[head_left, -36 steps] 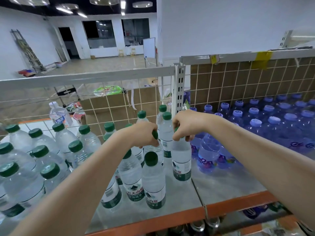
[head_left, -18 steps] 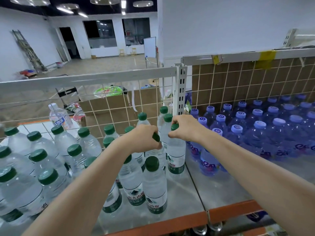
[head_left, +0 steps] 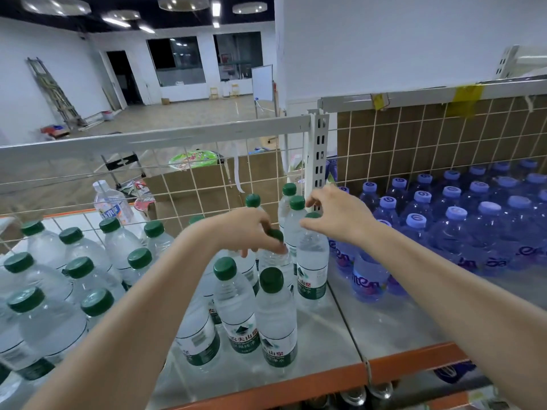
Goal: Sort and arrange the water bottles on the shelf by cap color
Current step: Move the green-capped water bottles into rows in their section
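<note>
Green-capped bottle [head_left: 313,255] stands upright, cap up, at the right edge of the green group, beside the purple-capped bottles [head_left: 450,220]; your right hand [head_left: 334,216] has let go, fingers spread above it. Your left hand [head_left: 251,232] still pinches a neighbouring green cap [head_left: 276,234].

Clear plastic green-capped water bottles [head_left: 275,315] stand upright on the left shelf [head_left: 381,329]; blue-tinted, lilac-capped bottles [head_left: 453,229] stand grouped far right.
</note>
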`<state>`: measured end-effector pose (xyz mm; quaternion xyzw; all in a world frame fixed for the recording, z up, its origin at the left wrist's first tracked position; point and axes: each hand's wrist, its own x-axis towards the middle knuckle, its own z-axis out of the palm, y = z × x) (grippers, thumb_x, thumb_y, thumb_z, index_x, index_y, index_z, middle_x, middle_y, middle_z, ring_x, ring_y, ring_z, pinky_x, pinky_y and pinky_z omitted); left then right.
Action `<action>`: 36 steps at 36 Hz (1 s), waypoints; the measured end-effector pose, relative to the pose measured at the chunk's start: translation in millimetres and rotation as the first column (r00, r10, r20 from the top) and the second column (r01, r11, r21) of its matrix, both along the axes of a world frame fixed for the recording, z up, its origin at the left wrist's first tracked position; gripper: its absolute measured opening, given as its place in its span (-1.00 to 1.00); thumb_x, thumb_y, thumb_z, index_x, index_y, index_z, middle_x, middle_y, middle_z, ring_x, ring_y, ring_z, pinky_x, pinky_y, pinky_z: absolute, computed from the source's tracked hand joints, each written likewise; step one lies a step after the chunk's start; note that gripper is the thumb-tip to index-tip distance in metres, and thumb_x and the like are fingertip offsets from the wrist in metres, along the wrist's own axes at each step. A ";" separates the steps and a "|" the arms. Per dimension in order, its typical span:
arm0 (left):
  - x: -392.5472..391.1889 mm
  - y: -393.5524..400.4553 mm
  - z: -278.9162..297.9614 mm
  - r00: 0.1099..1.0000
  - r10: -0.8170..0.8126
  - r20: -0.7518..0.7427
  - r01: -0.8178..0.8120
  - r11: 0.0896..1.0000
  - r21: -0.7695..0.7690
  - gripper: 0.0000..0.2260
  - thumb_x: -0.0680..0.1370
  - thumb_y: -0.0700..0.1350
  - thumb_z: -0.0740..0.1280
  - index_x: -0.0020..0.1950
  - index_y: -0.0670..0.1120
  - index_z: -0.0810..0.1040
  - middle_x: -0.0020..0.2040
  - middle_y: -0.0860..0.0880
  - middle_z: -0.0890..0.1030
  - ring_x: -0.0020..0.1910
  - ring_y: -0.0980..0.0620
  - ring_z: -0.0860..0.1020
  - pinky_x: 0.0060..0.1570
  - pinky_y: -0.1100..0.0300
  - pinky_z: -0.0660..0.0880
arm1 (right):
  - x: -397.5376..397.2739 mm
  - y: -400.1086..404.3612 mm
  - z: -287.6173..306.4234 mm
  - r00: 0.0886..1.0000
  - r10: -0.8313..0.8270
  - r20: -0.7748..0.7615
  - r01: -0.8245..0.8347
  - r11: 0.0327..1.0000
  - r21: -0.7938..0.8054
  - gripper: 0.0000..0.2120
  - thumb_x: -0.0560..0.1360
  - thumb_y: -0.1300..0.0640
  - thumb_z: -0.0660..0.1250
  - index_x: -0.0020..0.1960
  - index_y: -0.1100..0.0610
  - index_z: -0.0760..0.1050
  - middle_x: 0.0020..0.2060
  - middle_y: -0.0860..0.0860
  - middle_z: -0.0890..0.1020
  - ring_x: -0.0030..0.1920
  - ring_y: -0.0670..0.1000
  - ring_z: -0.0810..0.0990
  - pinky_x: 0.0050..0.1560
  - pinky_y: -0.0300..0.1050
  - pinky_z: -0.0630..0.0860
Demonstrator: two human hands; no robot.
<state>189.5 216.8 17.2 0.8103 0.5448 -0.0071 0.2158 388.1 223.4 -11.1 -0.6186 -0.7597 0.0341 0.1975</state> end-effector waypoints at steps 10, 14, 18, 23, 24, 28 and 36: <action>-17.8 30.9 12.4 0.984 0.170 0.045 -0.176 0.953 0.247 -0.75 0.54 0.08 0.28 0.00 -0.09 0.53 -0.10 -0.04 0.57 -0.16 0.02 0.54 -0.12 0.12 0.55 | -33.8 -8.7 11.6 0.961 0.271 0.053 -0.272 0.962 0.019 -0.59 0.44 -0.31 0.31 0.07 -0.01 0.57 -0.11 -0.13 0.59 -0.12 -0.08 0.52 -0.20 -0.15 0.42; -20.5 48.6 4.4 0.970 0.242 0.020 -0.238 0.933 0.270 -0.76 0.51 0.02 0.27 0.09 -0.09 0.51 0.02 -0.06 0.58 -0.05 -0.03 0.57 0.03 -0.01 0.57 | -42.8 -4.9 7.9 0.936 0.280 0.215 -0.274 0.960 -0.057 -0.43 0.36 -0.44 0.27 0.14 -0.04 0.53 -0.09 -0.14 0.51 -0.07 -0.07 0.47 -0.12 -0.10 0.44; -15.8 64.0 0.5 0.959 0.281 -0.033 -0.262 0.927 0.268 -0.69 0.52 -0.03 0.24 0.23 -0.11 0.47 0.05 -0.07 0.54 0.00 -0.07 0.56 -0.02 0.04 0.53 | -48.3 -2.5 6.5 0.893 0.298 0.336 -0.279 0.955 -0.105 -0.43 0.38 -0.42 0.26 0.12 0.02 0.52 -0.10 -0.07 0.53 -0.01 -0.02 0.49 0.00 -0.05 0.51; -8.3 87.9 -6.0 0.966 0.247 -0.079 -0.222 0.945 0.242 -0.63 0.52 -0.04 0.25 0.31 -0.07 0.41 0.20 -0.10 0.51 0.02 -0.07 0.52 -0.04 0.05 0.53 | -51.5 7.5 10.5 0.846 0.339 0.411 -0.329 0.939 -0.097 -0.50 0.44 -0.37 0.24 0.02 0.04 0.54 -0.18 -0.08 0.54 -0.12 -0.02 0.50 0.01 -0.06 0.31; -7.0 92.7 -7.4 0.968 0.231 -0.101 -0.203 0.952 0.227 -0.61 0.52 -0.04 0.25 0.34 -0.07 0.40 0.23 -0.11 0.50 0.05 -0.08 0.52 -0.01 0.05 0.52 | -50.8 10.1 11.1 0.848 0.341 0.405 -0.329 0.939 -0.102 -0.51 0.44 -0.37 0.25 0.00 0.05 0.56 -0.17 -0.07 0.57 -0.12 -0.01 0.52 0.01 -0.06 0.33; -3.4 112.0 -13.4 0.968 0.170 -0.185 -0.140 0.976 0.164 -0.56 0.52 0.01 0.32 0.36 -0.09 0.40 0.27 -0.11 0.50 0.17 -0.10 0.50 0.12 0.03 0.48 | -45.2 17.1 13.4 0.879 0.355 0.319 -0.330 0.935 -0.130 -0.57 0.42 -0.30 0.33 -0.07 0.08 0.58 -0.21 -0.05 0.60 -0.18 -0.02 0.53 -0.17 -0.13 0.35; 3.1 132.3 -22.3 0.987 0.071 -0.146 -0.044 0.983 0.179 -0.89 0.53 -0.06 0.29 -0.04 -0.08 0.43 -0.07 -0.08 0.53 -0.08 -0.08 0.50 -0.16 0.11 0.42 | -44.3 33.7 24.0 0.931 0.294 0.215 -0.273 0.954 -0.120 -0.68 0.41 -0.25 0.38 -0.27 -0.01 0.46 -0.37 -0.14 0.46 -0.34 -0.11 0.43 -0.39 -0.18 0.27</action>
